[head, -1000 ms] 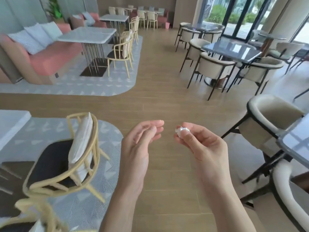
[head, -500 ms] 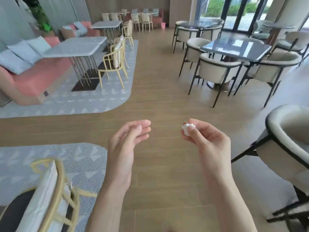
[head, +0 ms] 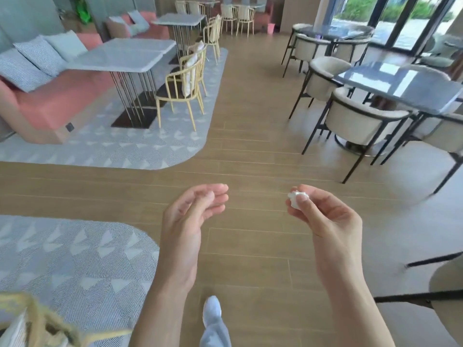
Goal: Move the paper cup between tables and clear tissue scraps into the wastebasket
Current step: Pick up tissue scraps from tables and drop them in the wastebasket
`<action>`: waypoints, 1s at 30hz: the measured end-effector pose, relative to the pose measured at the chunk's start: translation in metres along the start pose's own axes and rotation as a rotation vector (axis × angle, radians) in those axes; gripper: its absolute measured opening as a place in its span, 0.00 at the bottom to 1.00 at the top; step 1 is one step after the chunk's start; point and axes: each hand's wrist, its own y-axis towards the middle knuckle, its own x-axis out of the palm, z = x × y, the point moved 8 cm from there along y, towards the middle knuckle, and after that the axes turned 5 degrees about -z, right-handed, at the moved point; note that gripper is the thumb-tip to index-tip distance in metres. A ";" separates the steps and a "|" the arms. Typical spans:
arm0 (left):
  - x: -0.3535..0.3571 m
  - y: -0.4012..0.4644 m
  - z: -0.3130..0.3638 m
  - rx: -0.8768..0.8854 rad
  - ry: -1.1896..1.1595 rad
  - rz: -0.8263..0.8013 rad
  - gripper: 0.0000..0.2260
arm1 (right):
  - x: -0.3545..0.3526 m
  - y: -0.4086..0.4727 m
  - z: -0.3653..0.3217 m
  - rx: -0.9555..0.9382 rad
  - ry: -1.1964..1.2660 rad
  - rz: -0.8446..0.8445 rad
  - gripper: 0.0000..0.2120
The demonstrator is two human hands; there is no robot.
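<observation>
While the left hand (head: 193, 209) floats at the middle of the frame with loose, bent fingers and nothing in it, the right hand (head: 323, 216) beside it pinches a small white tissue scrap (head: 295, 197) at its fingertips, above the wood floor (head: 250, 151).

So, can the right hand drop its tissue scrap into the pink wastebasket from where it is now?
Probably not yet. The right hand pinches the tissue scrap over open wooden floor, while the pink wastebasket stands far down the aisle by the back wall. Nothing blocks the aisle, so walking there looks possible.
</observation>
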 end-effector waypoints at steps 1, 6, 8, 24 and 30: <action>-0.001 0.027 -0.006 -0.004 -0.010 -0.004 0.09 | 0.011 0.024 0.003 -0.004 -0.007 0.004 0.03; -0.008 0.180 -0.013 -0.006 -0.020 -0.043 0.10 | 0.077 0.146 0.007 -0.011 -0.093 0.005 0.04; -0.008 0.233 -0.006 0.016 -0.022 -0.061 0.10 | 0.099 0.189 0.000 -0.025 -0.097 0.008 0.04; 0.076 0.577 -0.074 0.042 0.105 -0.136 0.10 | 0.179 0.545 0.042 -0.069 -0.002 0.066 0.04; 0.119 0.736 -0.075 0.106 0.018 -0.107 0.12 | 0.196 0.719 0.029 -0.086 0.053 0.074 0.04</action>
